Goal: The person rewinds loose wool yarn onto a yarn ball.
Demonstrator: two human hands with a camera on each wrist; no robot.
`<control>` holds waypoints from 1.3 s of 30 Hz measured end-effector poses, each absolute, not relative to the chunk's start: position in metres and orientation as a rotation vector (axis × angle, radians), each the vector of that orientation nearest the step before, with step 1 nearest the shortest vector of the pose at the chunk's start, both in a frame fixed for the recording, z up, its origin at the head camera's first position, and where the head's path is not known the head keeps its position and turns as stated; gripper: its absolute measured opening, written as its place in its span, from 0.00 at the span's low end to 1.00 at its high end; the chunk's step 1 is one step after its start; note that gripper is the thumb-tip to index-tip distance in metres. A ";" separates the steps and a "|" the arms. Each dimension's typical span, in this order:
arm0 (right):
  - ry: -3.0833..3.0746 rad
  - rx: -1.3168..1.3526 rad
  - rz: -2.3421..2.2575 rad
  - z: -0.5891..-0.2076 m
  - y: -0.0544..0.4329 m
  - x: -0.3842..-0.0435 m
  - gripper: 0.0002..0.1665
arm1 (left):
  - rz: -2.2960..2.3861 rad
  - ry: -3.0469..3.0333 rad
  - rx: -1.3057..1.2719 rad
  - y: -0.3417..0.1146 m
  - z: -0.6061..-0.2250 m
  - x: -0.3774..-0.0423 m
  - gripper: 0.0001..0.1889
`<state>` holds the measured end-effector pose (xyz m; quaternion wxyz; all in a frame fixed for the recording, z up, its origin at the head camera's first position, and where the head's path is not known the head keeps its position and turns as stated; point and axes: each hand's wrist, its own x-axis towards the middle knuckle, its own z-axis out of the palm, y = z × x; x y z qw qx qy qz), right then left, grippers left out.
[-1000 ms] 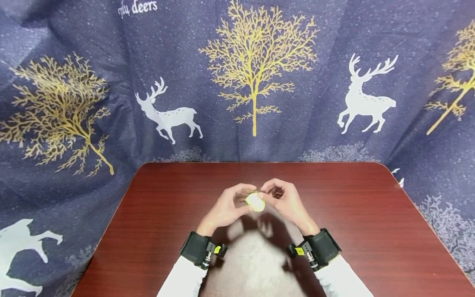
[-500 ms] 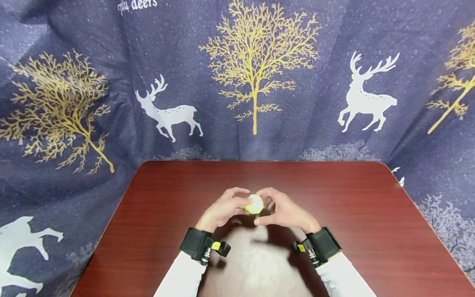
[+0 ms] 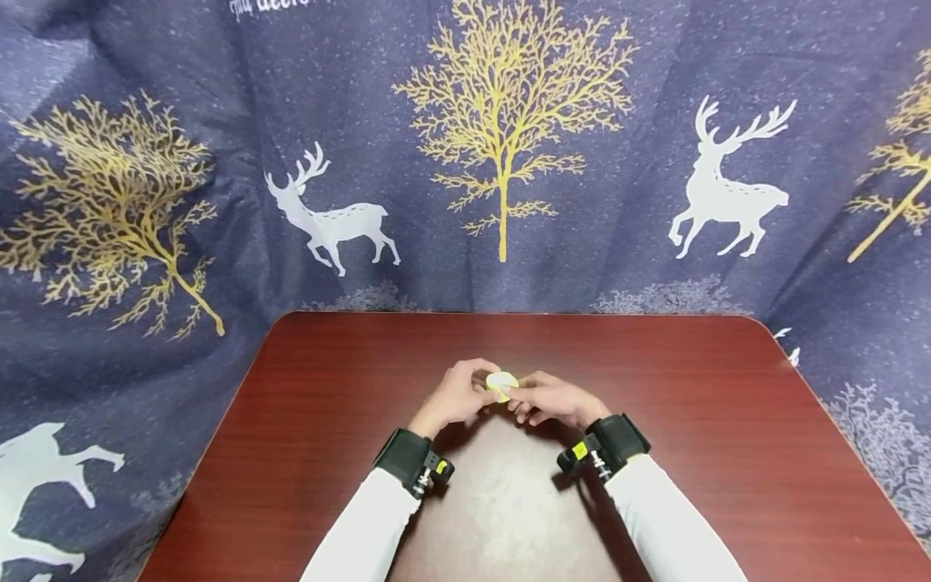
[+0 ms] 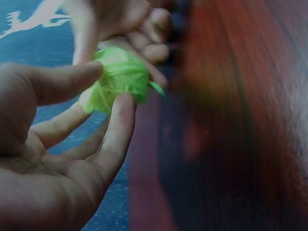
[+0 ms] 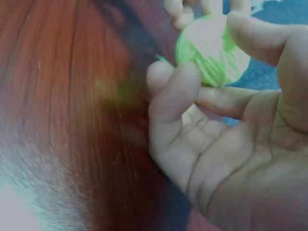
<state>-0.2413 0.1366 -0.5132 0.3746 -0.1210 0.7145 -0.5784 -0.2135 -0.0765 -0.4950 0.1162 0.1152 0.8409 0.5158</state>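
Observation:
A small neon-green ball of yarn is held between my two hands above the table. My left hand grips it, with the thumb and fingers spread around one side in the left wrist view. From the other side my right hand pinches it between thumb and forefinger, while the remaining fingers curl in beneath. In the right wrist view the wound strands of the yarn show. A short loose yarn end sticks out beside the ball.
A reddish-brown wooden table with rounded far corners lies below the hands. Behind it hangs a dark blue cloth printed with trees and white deer. Black straps with small cameras circle both wrists.
The right hand's grip has altered: its thumb was off the ball half a second ago and is now on it. The left fingers have also shifted around the yarn, and both forearms reach slightly farther forward.

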 end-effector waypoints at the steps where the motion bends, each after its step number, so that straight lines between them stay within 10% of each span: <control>1: 1.884 -0.297 -1.446 -0.513 0.133 -0.241 0.24 | 1.482 2.495 0.306 -0.076 -0.496 -0.215 0.18; 17: 2.555 -0.460 -1.228 -0.498 0.120 -0.236 0.36 | 1.511 2.323 0.114 -0.073 -0.500 -0.231 0.19; 25: 2.377 -0.384 -1.466 -0.503 0.121 -0.234 0.20 | 1.591 2.283 0.164 -0.071 -0.500 -0.230 0.22; 39: 2.592 -0.539 -1.274 -0.502 0.128 -0.233 0.22 | 1.446 2.619 0.490 -0.067 -0.505 -0.224 0.13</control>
